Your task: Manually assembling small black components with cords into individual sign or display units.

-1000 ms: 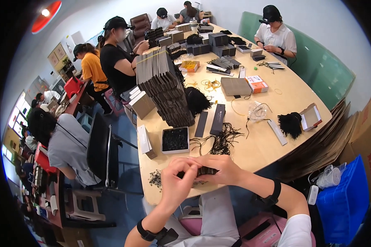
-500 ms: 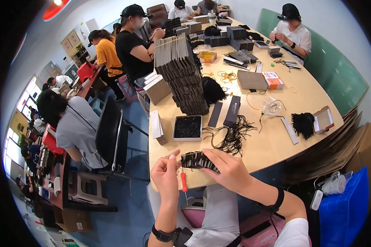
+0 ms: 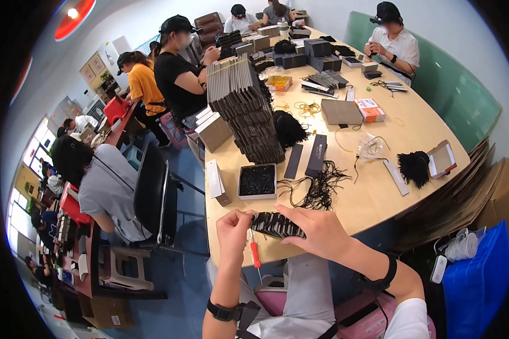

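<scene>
A thin bundle of dark cards with pale edges (image 3: 278, 225) is held over the table's near edge. My right hand (image 3: 318, 230) grips its right end, thumb and fingers on opposite sides. My left hand (image 3: 233, 230) is closed at the bundle's left end; what its fingertips pinch is hidden. Just below the left hand is a red-handled screwdriver (image 3: 255, 254), its shaft pointing down past the table edge. Beyond the hands are an open box of small black pieces (image 3: 257, 181), loose black cords (image 3: 321, 191) and two dark flat pieces, one a long tag (image 3: 317, 155).
A tall banded stack of grey cards (image 3: 246, 107) rises at the table's left. Black tassel-like bundles (image 3: 291, 129), a grey box (image 3: 341, 112) and an orange-and-white box (image 3: 370, 110) lie farther off. Several people work around. A blue bag (image 3: 477, 277) stands at right.
My left fingers have curled closed at the bundle's end. The bundle has tilted, showing more card edges; the yellow band along its top no longer shows. The view has shifted slightly.
</scene>
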`<state>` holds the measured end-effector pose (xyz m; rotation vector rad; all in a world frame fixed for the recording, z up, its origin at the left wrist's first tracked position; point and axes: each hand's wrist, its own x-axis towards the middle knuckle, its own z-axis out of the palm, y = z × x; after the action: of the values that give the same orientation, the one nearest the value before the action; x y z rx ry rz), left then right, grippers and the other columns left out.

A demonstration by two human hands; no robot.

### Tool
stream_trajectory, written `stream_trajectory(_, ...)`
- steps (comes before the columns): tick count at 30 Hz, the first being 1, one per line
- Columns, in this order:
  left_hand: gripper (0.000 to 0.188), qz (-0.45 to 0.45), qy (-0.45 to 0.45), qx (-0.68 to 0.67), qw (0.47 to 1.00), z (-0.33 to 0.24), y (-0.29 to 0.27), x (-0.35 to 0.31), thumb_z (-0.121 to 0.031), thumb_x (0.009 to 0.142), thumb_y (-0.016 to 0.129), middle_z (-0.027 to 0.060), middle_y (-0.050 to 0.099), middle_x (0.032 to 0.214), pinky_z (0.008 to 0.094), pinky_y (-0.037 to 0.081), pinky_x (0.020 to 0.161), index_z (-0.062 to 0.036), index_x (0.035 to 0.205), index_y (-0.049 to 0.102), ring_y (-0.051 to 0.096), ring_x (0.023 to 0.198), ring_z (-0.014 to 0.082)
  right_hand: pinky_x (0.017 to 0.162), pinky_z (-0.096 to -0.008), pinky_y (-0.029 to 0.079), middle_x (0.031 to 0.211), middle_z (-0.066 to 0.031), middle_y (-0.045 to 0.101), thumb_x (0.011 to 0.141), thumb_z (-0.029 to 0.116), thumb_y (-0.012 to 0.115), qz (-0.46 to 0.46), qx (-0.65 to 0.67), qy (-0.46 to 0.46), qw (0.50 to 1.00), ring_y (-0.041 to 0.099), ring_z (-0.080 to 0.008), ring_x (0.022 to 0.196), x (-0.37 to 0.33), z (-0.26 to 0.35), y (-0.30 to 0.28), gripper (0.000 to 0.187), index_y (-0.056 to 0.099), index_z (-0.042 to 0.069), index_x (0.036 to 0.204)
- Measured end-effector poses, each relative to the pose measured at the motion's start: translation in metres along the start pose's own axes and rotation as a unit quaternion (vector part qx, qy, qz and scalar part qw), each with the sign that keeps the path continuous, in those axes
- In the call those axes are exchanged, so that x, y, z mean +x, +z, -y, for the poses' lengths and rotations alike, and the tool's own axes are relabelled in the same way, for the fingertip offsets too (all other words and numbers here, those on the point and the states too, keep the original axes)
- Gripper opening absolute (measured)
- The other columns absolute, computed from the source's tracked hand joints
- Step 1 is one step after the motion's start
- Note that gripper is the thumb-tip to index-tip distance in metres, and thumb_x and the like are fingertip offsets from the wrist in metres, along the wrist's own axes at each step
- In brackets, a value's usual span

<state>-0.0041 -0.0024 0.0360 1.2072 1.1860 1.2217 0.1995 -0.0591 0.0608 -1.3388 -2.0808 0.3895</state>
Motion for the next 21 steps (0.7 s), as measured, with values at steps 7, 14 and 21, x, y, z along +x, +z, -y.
stream_trajectory(7,0.011,0.015,-0.045,-0.014,0.999,0.017,-0.003,0.001,0.003,0.085,0.059,0.0063,0.066,0.093,0.0246,0.050,0.072,0.0009,0.095,0.055,0.064,0.082,0.0109,0.075,-0.0349,0.053,0.104,-0.0133,0.064,0.071,0.021,0.080,-0.084,0.091,-0.024,0.992,0.065,-0.0290,0.088,-0.004,-0.014,0.015,0.066,0.050,0.008,0.129)
stream_trajectory(14,0.058,0.238,-0.009,-0.063,0.969,0.028,-0.028,0.002,0.005,0.080,0.061,0.0127,0.058,0.124,0.0304,0.046,0.095,0.0017,0.135,0.042,0.058,0.112,0.0193,0.085,-0.0335,0.050,0.109,-0.0152,0.064,0.071,0.017,0.082,-0.141,0.246,0.059,0.957,0.065,-0.0279,0.098,-0.022,-0.032,0.037,0.060,0.053,0.002,0.122)
stream_trajectory(21,0.061,0.307,0.079,0.107,0.943,0.017,-0.016,0.003,0.001,0.073,0.078,0.0069,0.060,0.117,0.0305,0.043,0.096,0.0007,0.127,0.049,0.055,0.108,0.0145,0.080,-0.0327,0.051,0.097,-0.0142,0.068,0.073,0.016,0.081,-0.085,0.295,0.102,0.946,0.068,-0.0269,0.092,-0.028,-0.035,0.046,0.055,0.053,0.001,0.118)
